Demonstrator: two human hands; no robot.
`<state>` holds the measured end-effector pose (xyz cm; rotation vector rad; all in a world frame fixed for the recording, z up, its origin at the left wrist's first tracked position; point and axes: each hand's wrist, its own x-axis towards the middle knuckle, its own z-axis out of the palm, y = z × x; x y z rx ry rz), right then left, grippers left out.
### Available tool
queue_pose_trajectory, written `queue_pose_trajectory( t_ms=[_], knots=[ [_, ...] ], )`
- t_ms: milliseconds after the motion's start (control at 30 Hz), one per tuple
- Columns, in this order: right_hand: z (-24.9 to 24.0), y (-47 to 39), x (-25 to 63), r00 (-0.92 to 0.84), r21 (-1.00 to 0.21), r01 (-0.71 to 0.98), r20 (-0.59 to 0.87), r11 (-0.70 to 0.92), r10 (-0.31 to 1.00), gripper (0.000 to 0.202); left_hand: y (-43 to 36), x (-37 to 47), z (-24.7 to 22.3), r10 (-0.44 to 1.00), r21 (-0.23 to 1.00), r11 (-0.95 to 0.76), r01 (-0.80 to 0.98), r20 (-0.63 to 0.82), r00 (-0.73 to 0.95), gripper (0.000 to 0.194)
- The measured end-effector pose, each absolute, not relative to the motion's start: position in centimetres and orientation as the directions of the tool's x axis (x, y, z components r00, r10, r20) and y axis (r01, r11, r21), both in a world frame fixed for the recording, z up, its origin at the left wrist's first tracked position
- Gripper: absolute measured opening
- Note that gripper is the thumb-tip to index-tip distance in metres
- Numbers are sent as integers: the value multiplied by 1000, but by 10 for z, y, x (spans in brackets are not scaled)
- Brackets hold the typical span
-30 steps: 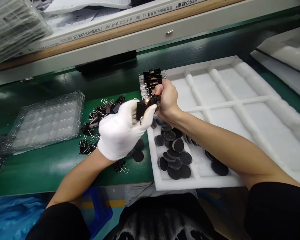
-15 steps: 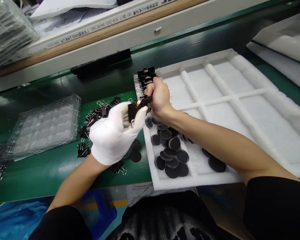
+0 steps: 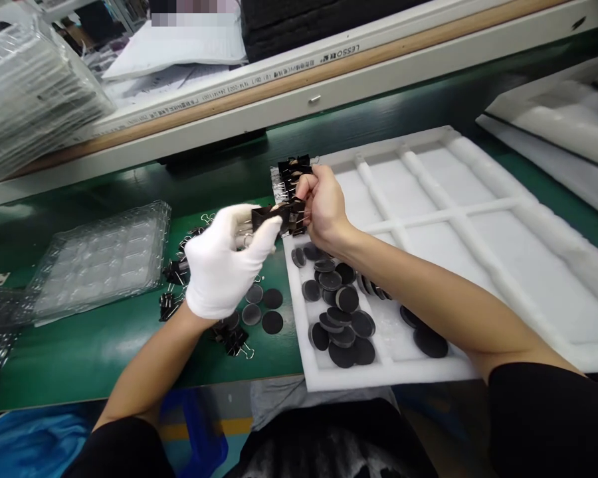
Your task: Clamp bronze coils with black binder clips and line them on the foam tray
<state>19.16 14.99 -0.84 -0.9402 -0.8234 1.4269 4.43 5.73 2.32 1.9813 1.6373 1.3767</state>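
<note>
My left hand (image 3: 219,262), in a white glove, pinches a black binder clip (image 3: 265,216) between thumb and fingers. Close against it is my bare right hand (image 3: 329,209), its fingers curled on another black binder clip (image 3: 298,216). What lies inside these clips is partly hidden. Just beyond my right fingers, a row of binder clips (image 3: 294,166) with round pieces between them rests at the white tray's (image 3: 305,372) far left corner. Black discs (image 3: 347,299) lie loosely piled in the tray's near left compartment, under my right forearm.
More binder clips (image 3: 177,272) are heaped left of my gloved hand, with several loose discs (image 3: 272,322) on the green table (image 3: 129,358). Clear plastic blister trays (image 3: 99,259) lie further left. White foam trays (image 3: 553,133) stand at right. A ledge (image 3: 279,106) runs across the back.
My left hand and its binder clip have tilted and shifted slightly, showing more discs on the table. My right hand stays on the clips. The head view has tipped up a little.
</note>
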Motion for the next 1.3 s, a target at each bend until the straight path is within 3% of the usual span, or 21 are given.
queue_pose_trajectory(
  t_ms=[133,333,433,700,800,867,1000,1100,1200,1300],
  knots=[
    [5,147,201,-280,-949,-309,34,-56,959,68,71,30,41,915,807,-274,522,386,-115,37],
    [23,140,214,-495,-973,-128,231,192,837,57,81,12,56,925,874,-261,411,348,-153,39],
    [25,137,216,-498,-963,-134,269,234,825,53,82,7,56,943,897,-245,368,308,-124,41],
    [17,135,209,-388,-945,-319,196,68,900,49,84,1,56,987,942,-162,293,155,46,44],
    [21,136,215,-459,-962,-268,175,52,871,45,82,-4,60,973,892,-230,390,209,94,36],
    [25,137,222,-523,-973,-224,159,44,837,46,81,-8,62,936,798,-345,493,329,123,32],
    [31,138,232,-611,-964,-252,86,-91,787,68,85,-16,61,769,446,-574,687,580,267,26],
    [32,140,232,-597,-949,-264,22,-171,802,59,92,-21,59,699,266,-661,702,560,445,22],
    [31,141,230,-555,-967,-232,44,-104,831,48,95,-23,60,704,249,-679,691,488,516,30],
    [28,140,229,-475,-967,-247,182,68,861,44,90,-20,61,755,384,-634,671,493,432,62]
  ],
)
